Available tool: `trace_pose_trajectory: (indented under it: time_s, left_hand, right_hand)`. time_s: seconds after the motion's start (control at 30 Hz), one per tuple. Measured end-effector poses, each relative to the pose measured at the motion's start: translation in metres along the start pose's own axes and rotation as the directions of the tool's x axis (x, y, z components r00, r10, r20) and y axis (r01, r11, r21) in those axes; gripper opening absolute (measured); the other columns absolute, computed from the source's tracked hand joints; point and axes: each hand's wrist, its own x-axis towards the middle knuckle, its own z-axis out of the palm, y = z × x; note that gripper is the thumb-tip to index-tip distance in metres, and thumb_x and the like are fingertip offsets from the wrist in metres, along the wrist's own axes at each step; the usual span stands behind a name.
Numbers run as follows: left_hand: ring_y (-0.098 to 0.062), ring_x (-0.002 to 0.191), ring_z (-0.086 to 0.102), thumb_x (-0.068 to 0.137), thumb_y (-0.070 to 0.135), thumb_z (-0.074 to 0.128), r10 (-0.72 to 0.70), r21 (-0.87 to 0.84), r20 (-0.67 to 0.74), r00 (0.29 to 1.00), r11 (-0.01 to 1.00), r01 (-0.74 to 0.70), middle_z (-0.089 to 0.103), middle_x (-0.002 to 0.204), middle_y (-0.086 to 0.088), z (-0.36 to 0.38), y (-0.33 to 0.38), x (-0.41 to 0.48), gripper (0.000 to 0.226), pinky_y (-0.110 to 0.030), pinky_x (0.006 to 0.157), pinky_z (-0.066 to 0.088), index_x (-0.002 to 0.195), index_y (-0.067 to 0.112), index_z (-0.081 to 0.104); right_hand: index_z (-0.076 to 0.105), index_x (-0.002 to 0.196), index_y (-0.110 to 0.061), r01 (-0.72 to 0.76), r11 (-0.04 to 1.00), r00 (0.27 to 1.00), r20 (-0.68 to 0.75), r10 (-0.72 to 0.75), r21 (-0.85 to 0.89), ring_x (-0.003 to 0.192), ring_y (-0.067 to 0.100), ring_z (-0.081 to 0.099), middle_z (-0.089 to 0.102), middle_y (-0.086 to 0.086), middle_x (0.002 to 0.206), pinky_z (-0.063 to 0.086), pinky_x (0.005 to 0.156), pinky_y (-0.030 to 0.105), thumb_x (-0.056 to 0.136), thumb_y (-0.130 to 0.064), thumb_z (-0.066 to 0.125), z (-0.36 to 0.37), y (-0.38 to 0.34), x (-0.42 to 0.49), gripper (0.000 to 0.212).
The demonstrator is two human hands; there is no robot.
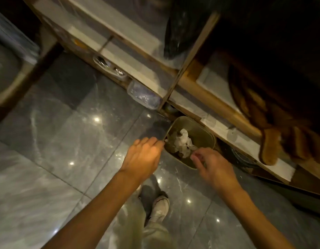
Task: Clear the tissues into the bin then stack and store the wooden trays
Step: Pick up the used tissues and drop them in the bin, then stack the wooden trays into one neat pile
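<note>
both hands are down at the bin (200, 130), which sits on the glossy grey floor (74, 133) hard against the foot of the wooden shelving (205, 97). the left hand (143, 157) has its fingers curled onto the near-left rim as if to steady it, though the blur keeps me from saying how firm that hold is. the right hand (209, 164) hangs over the near-right rim, fingers loosely spread and pointing down into the opening, gripping nothing i can make out. crumpled white tissues (184, 142) lie inside the bin, just ahead and to the left of those right fingertips, between the two hands. so the tissue step looks about finished to me. the bin's long side runs along the shelf front, with the shelf edge crowding its far side and open floor only on the person's side, so the hands would best pull back toward the body. brown stacked things that may be the wooden trays (274, 133) sit on the shelf to the right, nearer the right hand; it is too dim to be sure.
</note>
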Motion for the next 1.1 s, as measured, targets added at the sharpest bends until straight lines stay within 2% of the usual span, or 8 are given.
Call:
trace_pose_trajectory:
  time_s: [0.1, 0.3, 0.43, 0.57, 0.7, 0.8, 0.93, 1.1]
  left_hand:
    - [-0.024, 0.103, 0.061, 0.101, 0.031, 0.034, -0.064, 0.052, -0.013, 0.998, 0.997, 0.065, 0.065, 0.112, -0.001, -0.070, 0.025, -0.051, 0.031, -0.037, 0.090, 0.046, 0.118, 0.022, 0.059]
    - [-0.026, 0.105, 0.061, 0.100, 0.036, 0.037, -0.131, 0.091, -0.078, 0.988, 0.986, 0.138, 0.064, 0.113, 0.000, -0.189, 0.097, -0.143, 0.030, -0.037, 0.088, 0.044, 0.117, 0.025, 0.059]
    - [-0.024, 0.106, 0.059, 0.097, 0.042, 0.035, -0.076, 0.195, -0.120, 0.990, 0.976, 0.099, 0.062, 0.117, 0.001, -0.235, 0.135, -0.179, 0.035, -0.037, 0.090, 0.043, 0.120, 0.026, 0.057]
    - [-0.021, 0.112, 0.057, 0.096, 0.047, 0.033, -0.054, 0.232, -0.153, 0.987, 0.969, 0.089, 0.060, 0.122, 0.003, -0.279, 0.157, -0.200, 0.041, -0.037, 0.094, 0.042, 0.125, 0.028, 0.055]
    - [-0.017, 0.107, 0.062, 0.096, 0.044, 0.035, 0.024, 0.220, -0.240, 0.971, 0.975, 0.030, 0.064, 0.117, 0.005, -0.328, 0.159, -0.206, 0.038, -0.036, 0.089, 0.045, 0.119, 0.028, 0.061]
    - [-0.014, 0.100, 0.065, 0.096, 0.038, 0.042, 0.099, 0.241, -0.332, 0.938, 0.970, -0.017, 0.069, 0.112, 0.006, -0.376, 0.149, -0.187, 0.032, -0.034, 0.084, 0.051, 0.114, 0.026, 0.066]
    - [-0.021, 0.098, 0.068, 0.095, 0.032, 0.051, 0.156, 0.253, -0.421, 0.893, 0.966, -0.050, 0.072, 0.107, 0.002, -0.437, 0.139, -0.151, 0.026, -0.037, 0.080, 0.054, 0.108, 0.020, 0.070]
    - [-0.016, 0.101, 0.066, 0.097, 0.033, 0.046, 0.215, 0.254, -0.424, 0.880, 0.961, -0.112, 0.068, 0.116, 0.004, -0.499, 0.112, -0.116, 0.030, -0.035, 0.083, 0.053, 0.119, 0.022, 0.065]
  right_hand:
    - [0.064, 0.105, -0.027, 0.034, 0.999, 0.998, -0.046, -0.033, 0.000, 0.094, 0.011, 0.058, 0.061, -0.007, 0.100, 0.054, 0.074, 0.035, 0.097, -0.040, 0.050, -0.052, -0.045, -0.048, 0.021]
    - [0.064, 0.113, -0.025, 0.102, 0.995, 0.978, -0.185, -0.096, 0.024, 0.105, 0.017, 0.058, 0.065, -0.002, 0.111, 0.052, 0.084, 0.037, 0.097, -0.041, 0.049, -0.155, -0.104, -0.145, 0.027]
    - [0.057, 0.125, -0.030, 0.146, 0.989, 0.963, -0.227, -0.146, -0.020, 0.119, 0.017, 0.053, 0.059, -0.004, 0.126, 0.048, 0.098, 0.037, 0.095, -0.050, 0.044, -0.202, -0.118, -0.190, 0.038]
    - [0.041, 0.139, -0.037, 0.159, 0.985, 0.953, -0.250, -0.170, -0.061, 0.140, 0.020, 0.035, 0.044, -0.002, 0.148, 0.030, 0.114, 0.041, 0.092, -0.057, 0.043, -0.235, -0.123, -0.235, 0.052]
    - [0.025, 0.146, -0.044, 0.160, 0.986, 0.959, -0.242, -0.147, 0.037, 0.149, 0.022, 0.014, 0.025, -0.004, 0.160, 0.016, 0.119, 0.044, 0.091, -0.061, 0.041, -0.277, -0.126, -0.259, 0.059]
    - [0.029, 0.146, -0.041, 0.148, 0.988, 0.944, -0.302, -0.130, 0.037, 0.147, 0.018, 0.023, 0.032, -0.004, 0.157, 0.022, 0.118, 0.041, 0.092, -0.061, 0.041, -0.325, -0.136, -0.251, 0.059]
    - [0.037, 0.144, -0.036, 0.128, 0.990, 0.914, -0.394, -0.095, 0.057, 0.140, 0.016, 0.035, 0.042, -0.004, 0.150, 0.031, 0.113, 0.037, 0.092, -0.060, 0.043, -0.378, -0.157, -0.226, 0.058]
    - [0.040, 0.141, -0.039, 0.126, 0.973, 0.902, -0.430, -0.031, 0.194, 0.135, 0.009, 0.041, 0.048, -0.010, 0.145, 0.037, 0.107, 0.033, 0.091, -0.057, 0.048, -0.403, -0.205, -0.181, 0.053]
